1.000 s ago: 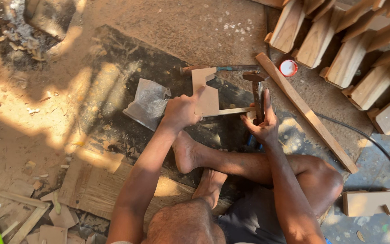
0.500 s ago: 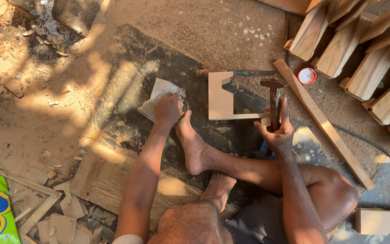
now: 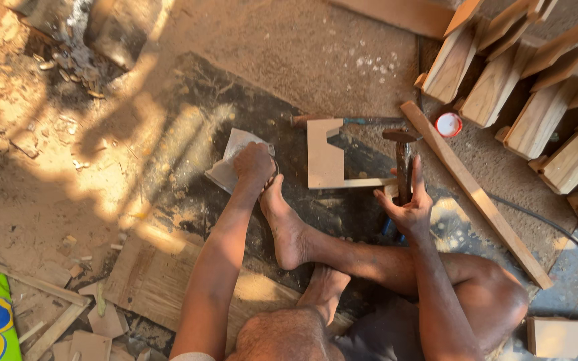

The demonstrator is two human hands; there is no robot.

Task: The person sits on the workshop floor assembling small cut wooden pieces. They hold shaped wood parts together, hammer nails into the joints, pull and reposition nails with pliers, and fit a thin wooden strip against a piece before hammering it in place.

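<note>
The hammer (image 3: 403, 160) stands head-up in the closed right hand (image 3: 406, 204), just beside a notched wooden piece (image 3: 326, 160) lying on the floor. The left hand (image 3: 254, 164) presses flat on a pale sheet (image 3: 232, 157), hiding much of it. Stacked wooden pieces (image 3: 536, 80) run off the upper right edge.

The notched wooden piece (image 3: 326, 160) lies on the dark floor mat (image 3: 188, 160), between the person's 2 hands. The left hand (image 3: 254, 166) rests on a paper sheet (image 3: 232, 157) to its left; the right hand (image 3: 406, 204) holds a hammer (image 3: 403, 157) at its right edge. Behind it lies a chisel (image 3: 349, 121). Right of the hammer runs a long wooden strip (image 3: 476, 194), with a small round lid (image 3: 448, 124) and stacked wooden blocks (image 3: 536, 80) beyond.
</note>
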